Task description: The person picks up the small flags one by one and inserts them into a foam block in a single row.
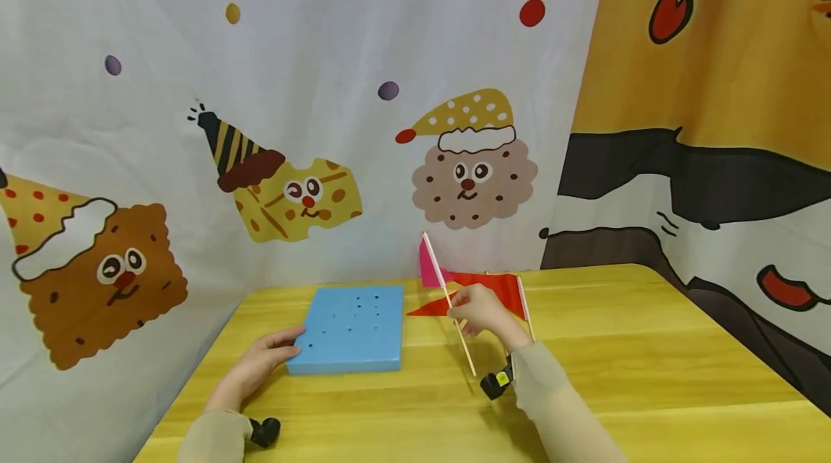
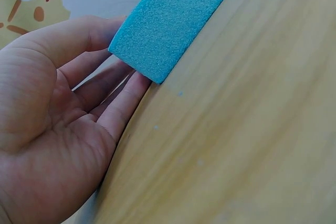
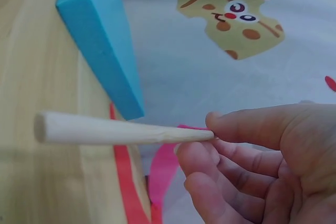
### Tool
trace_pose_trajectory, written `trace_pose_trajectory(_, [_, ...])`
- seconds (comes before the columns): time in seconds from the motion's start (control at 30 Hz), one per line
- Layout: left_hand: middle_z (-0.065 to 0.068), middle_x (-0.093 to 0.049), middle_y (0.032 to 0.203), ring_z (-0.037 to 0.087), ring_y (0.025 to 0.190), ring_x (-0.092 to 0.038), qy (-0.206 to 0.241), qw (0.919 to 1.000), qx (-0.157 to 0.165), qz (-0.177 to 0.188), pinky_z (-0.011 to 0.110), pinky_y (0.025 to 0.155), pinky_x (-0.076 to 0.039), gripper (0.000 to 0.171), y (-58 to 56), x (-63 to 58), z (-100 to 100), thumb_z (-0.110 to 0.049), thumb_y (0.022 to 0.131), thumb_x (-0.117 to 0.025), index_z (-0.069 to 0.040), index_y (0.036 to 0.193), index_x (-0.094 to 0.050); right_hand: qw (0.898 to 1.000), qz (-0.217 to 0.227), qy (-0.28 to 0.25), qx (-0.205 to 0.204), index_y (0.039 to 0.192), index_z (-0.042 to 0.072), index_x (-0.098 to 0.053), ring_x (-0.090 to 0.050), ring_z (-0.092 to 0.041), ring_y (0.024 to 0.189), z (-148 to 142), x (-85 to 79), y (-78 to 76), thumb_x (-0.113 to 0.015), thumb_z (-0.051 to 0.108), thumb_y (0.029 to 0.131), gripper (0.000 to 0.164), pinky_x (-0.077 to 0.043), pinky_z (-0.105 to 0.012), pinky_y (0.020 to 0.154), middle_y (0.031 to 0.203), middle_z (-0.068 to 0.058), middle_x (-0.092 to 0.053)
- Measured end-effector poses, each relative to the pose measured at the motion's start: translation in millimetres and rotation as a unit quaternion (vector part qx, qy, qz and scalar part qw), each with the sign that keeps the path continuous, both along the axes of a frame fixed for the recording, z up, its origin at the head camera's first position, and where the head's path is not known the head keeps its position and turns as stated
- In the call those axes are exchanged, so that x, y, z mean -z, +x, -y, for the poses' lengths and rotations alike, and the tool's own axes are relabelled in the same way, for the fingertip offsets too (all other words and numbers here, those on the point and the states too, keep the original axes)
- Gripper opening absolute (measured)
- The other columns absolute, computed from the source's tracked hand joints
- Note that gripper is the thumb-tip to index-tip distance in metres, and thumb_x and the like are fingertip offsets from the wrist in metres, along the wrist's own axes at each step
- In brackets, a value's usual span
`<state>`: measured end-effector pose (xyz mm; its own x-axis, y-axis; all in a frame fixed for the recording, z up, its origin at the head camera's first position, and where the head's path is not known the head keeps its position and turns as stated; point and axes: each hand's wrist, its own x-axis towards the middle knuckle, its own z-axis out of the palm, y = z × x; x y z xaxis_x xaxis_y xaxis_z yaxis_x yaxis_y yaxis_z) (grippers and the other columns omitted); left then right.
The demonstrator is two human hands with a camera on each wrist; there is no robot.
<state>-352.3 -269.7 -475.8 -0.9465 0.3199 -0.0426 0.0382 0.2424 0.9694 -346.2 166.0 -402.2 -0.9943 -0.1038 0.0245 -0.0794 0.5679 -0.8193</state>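
Observation:
A flat blue foam block (image 1: 363,347) with several small holes in its top lies on the table. My left hand (image 1: 260,360) rests at its left side, the fingertips touching the edge near the front corner; the left wrist view shows the fingers (image 2: 100,32) fairly straight against that corner. Right of the block, my right hand (image 1: 479,308) pinches the thin wooden stick of a small pink flag (image 1: 428,266) between thumb and fingers. The stick (image 3: 121,130) slants, its bare lower end pointing towards me. Red flag cloth (image 1: 503,290) lies behind the right hand, partly hidden by it.
The yellow wood-grain table (image 1: 389,420) reaches back to a hanging cloth (image 1: 311,52) printed with cartoon food. A white flag stick (image 1: 523,301) stands out along the red cloth's right edge. Tiny blue crumbs (image 2: 180,94) dot the table near the block.

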Motion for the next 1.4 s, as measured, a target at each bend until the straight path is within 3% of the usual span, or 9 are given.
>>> trace_pose_trajectory(0.2, [0.025,-0.024,0.154,0.042,0.141,-0.021,-0.004,0.9999,-0.004,-0.013,0.051,0.112,-0.028,0.059,-0.2,-5.0,0.1,-0.016,0.095,-0.063,0.0,0.147,-0.039,1.0,-0.014,0.003,-0.011,0.092,0.001,-0.067,-0.066,-0.03,0.052,7.6,-17.3,-3.1,-0.074,0.012,0.085,0.014,-0.056,-0.034,0.046,0.07,-0.008,-0.067])
trace_pose_trajectory(0.37, [0.025,-0.026,0.153,0.042,0.14,-0.023,0.005,0.9999,-0.007,-0.011,0.051,0.111,-0.029,0.058,1.0,-1.0,1.1,-0.014,0.095,-0.063,0.002,0.146,-0.04,0.999,-0.033,-0.001,-0.036,0.09,0.002,-0.066,-0.066,-0.036,0.056,16.1,-30.6,-5.0,-0.072,0.013,0.086,0.013,-0.055,-0.035,0.046,0.075,-0.008,-0.068])
trace_pose_trajectory(0.77, [0.024,-0.027,0.153,0.041,0.14,-0.023,0.003,0.9999,-0.012,-0.01,0.052,0.111,-0.029,0.058,4.7,3.1,2.8,-0.015,0.095,-0.063,0.0,0.146,-0.041,0.993,-0.086,0.0,-0.086,0.094,0.001,-0.066,-0.063,-0.024,0.049,47.2,-58.1,-12.8,-0.07,0.013,0.089,0.013,-0.057,-0.04,0.053,0.075,-0.007,-0.067])
trace_pose_trajectory(1.17, [0.025,-0.03,0.152,0.042,0.138,-0.03,-0.002,0.9997,-0.004,-0.024,0.051,0.11,-0.032,0.058,4.0,3.8,-1.7,-0.019,0.094,-0.064,-0.001,0.145,-0.043,0.977,-0.164,0.054,-0.128,0.098,0.004,-0.066,-0.061,-0.015,0.05,85.0,-47.8,-26.4,-0.068,0.014,0.091,0.012,-0.054,-0.029,0.051,0.075,-0.004,-0.067])
trace_pose_trajectory(1.4, [0.023,-0.029,0.153,0.041,0.138,-0.029,0.002,0.9996,-0.002,-0.029,0.05,0.11,-0.032,0.058,3.0,4.4,1.8,-0.018,0.094,-0.064,-0.002,0.146,-0.043,0.975,-0.177,-0.003,-0.133,0.105,0.005,-0.066,-0.067,-0.024,0.061,105.6,-42.1,-46.1,-0.067,0.016,0.093,0.016,-0.055,-0.028,0.052,0.082,-0.007,-0.067])
